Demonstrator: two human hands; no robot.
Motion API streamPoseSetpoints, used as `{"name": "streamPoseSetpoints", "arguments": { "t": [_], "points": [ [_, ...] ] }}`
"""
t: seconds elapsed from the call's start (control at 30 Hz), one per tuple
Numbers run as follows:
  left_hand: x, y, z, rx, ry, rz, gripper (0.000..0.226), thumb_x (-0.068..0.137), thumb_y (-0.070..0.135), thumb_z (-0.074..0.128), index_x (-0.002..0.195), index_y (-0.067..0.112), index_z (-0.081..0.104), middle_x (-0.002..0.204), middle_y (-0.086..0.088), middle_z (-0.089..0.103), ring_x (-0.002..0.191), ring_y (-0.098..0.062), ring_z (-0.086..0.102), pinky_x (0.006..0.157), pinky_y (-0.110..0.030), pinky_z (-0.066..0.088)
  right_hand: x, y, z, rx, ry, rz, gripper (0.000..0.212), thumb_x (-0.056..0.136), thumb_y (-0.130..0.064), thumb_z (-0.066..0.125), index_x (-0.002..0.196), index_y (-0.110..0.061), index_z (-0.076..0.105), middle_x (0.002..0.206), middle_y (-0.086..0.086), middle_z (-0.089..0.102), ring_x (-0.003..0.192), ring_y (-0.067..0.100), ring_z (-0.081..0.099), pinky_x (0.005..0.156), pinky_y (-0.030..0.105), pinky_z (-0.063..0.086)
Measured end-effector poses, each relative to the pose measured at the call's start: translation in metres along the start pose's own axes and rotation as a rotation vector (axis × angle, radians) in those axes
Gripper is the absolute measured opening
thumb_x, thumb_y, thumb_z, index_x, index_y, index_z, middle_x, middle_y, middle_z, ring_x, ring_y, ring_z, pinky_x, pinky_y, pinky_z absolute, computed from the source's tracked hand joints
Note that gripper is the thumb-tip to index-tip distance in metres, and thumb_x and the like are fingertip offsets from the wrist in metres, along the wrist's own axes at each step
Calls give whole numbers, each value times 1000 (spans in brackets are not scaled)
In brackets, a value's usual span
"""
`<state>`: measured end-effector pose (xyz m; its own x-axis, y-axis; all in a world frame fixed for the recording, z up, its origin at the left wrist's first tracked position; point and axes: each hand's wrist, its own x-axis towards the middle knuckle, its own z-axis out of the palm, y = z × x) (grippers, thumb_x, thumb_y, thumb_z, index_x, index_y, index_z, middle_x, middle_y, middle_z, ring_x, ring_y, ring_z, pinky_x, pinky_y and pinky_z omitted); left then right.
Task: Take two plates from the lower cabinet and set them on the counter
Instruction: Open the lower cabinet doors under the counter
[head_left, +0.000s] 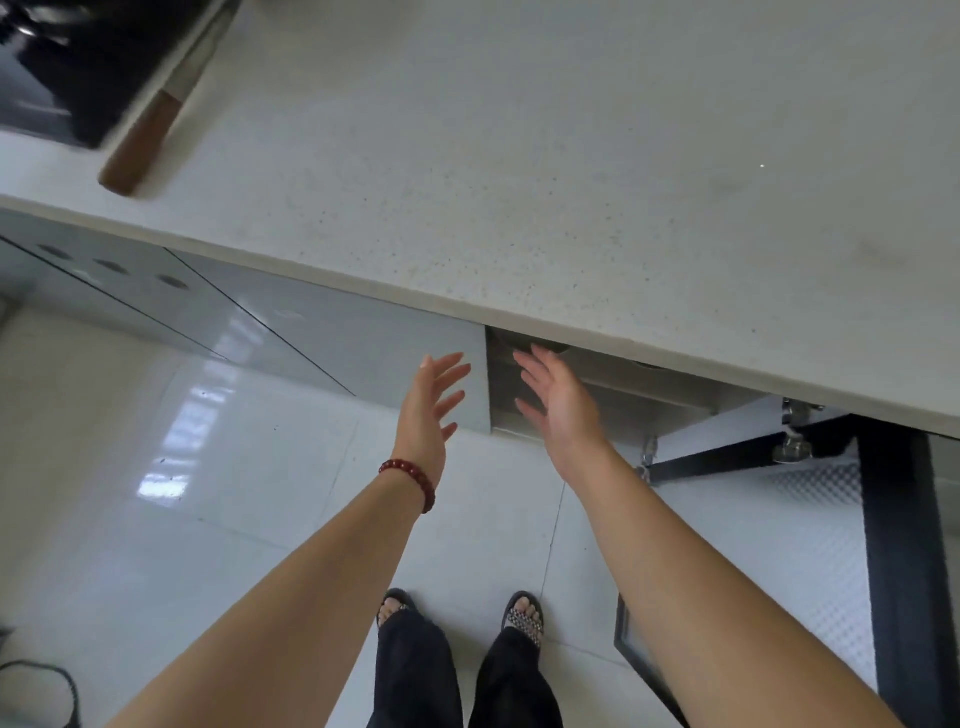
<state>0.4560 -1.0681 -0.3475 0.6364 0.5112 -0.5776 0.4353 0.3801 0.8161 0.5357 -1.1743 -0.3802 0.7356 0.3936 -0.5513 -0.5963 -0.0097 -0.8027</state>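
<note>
Below counter (571, 182) edge, L hand (428, 410) & R hand (558, 402) spread, empty, at open cabinet (597, 395).

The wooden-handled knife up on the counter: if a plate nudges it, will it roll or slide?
The knife lies flat beside the cooktop, so it will probably slide, not roll. The counter looks smooth, so little grip. Its handle end nears the counter's front edge; it could drop.

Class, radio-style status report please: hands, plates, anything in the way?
Left hand and right hand both open, empty, reaching toward open lower cabinet. Plates not visible; counter edge hides cabinet interior. Knife on counter, far left.
</note>
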Motion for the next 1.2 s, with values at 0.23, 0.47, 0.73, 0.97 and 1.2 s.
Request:
{"name": "streamPoseSetpoints", "arguments": {
  "t": [0.23, 0.47, 0.73, 0.97, 1.2],
  "points": [
    [15, -3, -4, -21, 51, -10, 49, 96, 47, 21, 125, 26, 54, 131, 8, 56, 121, -19, 49, 105, -48, 31, 25, -2, 12, 24, -50, -3, 29, 97, -45, 27, 107, -39, 53, 137, -5, 49, 128, 10, 38, 94, 32, 38],
    [17, -1, -16, -25, 46, -25, 47, 96, 47, 23, 121, 26, 57, 129, 8, 58, 119, -18, 50, 105, -48, 32, 29, 3, 26, 5, -35, -19, 39, 96, -51, 20, 120, -38, 48, 135, -7, 50, 126, 7, 40, 104, 35, 33],
    [-4, -5, -41, 7, 7, -6, 47, 97, 46, 21, 122, 25, 55, 132, 4, 55, 122, -22, 48, 105, -49, 32, 4, 28, 40, -43, 60, -7, 58, 95, -54, 8, 131, -27, 45, 140, -2, 49, 129, 12, 40, 110, 41, 29],
    [-32, -12, -78, 50, -36, -3, 48, 97, 45, 21, 126, 22, 52, 136, 0, 51, 124, -25, 46, 107, -52, 30, -27, 49, 57, -57, 134, 6, 61, 94, -56, 6, 135, -25, 41, 140, 0, 48, 130, 17, 41, 110, 43, 28],
    [-69, -25, -121, 48, -63, -2, 47, 96, 48, 22, 123, 26, 53, 136, 1, 51, 124, -25, 46, 107, -54, 30, -76, 89, 85, -61, 144, 48, 63, 93, -57, 5, 139, -26, 35, 143, -1, 44, 132, 17, 38, 110, 42, 27]
  ]
}}
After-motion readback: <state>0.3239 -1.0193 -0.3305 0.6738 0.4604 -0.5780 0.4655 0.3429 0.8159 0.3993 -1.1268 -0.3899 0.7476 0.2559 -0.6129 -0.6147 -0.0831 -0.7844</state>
